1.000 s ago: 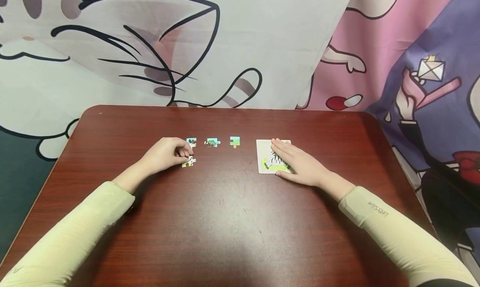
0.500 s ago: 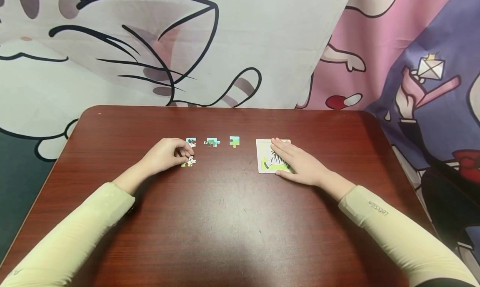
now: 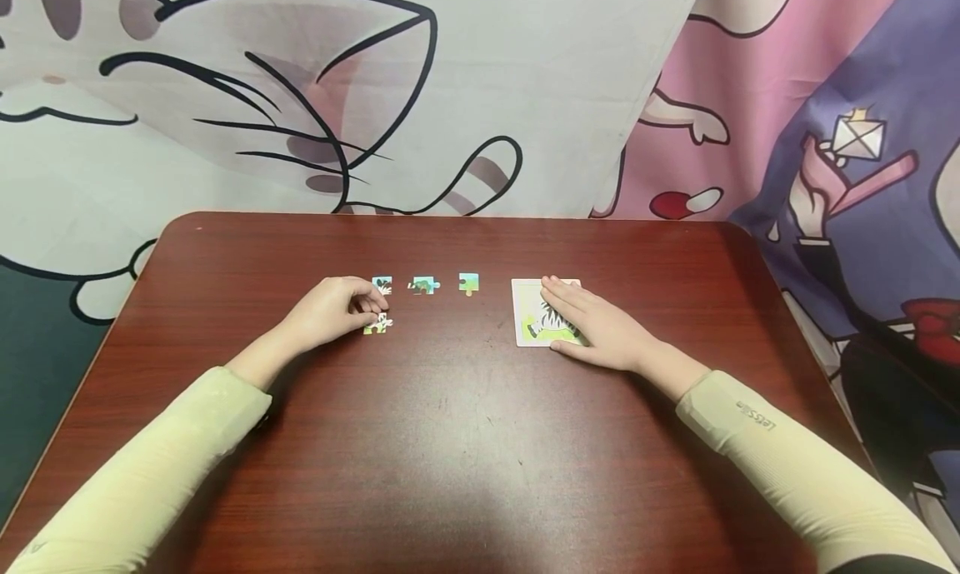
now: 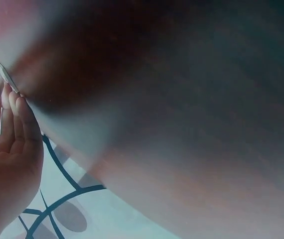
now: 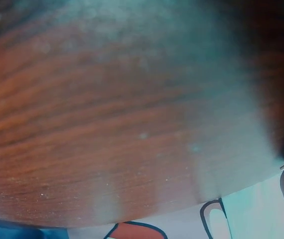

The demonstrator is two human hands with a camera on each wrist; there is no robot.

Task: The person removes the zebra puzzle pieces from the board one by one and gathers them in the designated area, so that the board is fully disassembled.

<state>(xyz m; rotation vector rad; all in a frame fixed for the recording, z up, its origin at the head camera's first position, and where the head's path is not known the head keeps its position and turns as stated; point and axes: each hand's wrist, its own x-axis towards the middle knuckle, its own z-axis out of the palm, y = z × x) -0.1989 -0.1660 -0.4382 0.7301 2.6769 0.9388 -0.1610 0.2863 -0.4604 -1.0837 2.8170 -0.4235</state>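
In the head view my left hand (image 3: 335, 309) is over the left of the table, thumb and fingers curled together at a jigsaw piece (image 3: 377, 325) with green and white on it. The left wrist view shows thin piece edges (image 4: 5, 74) at the tips of thumb and fingers (image 4: 17, 119). Just beyond lies a blue jigsaw piece (image 3: 382, 284) with black and white marks, partly behind the fingers. My right hand (image 3: 603, 331) lies flat, fingers straight, on a square zebra picture card (image 3: 527, 311), covering its right part.
Two more jigsaw pieces lie apart between the hands: a blue one with dark green (image 3: 424, 285) and a blue-green one (image 3: 468, 283). The reddish-brown wooden table (image 3: 465, 441) meets a cartoon-printed cloth (image 3: 450, 99) along its far edge.
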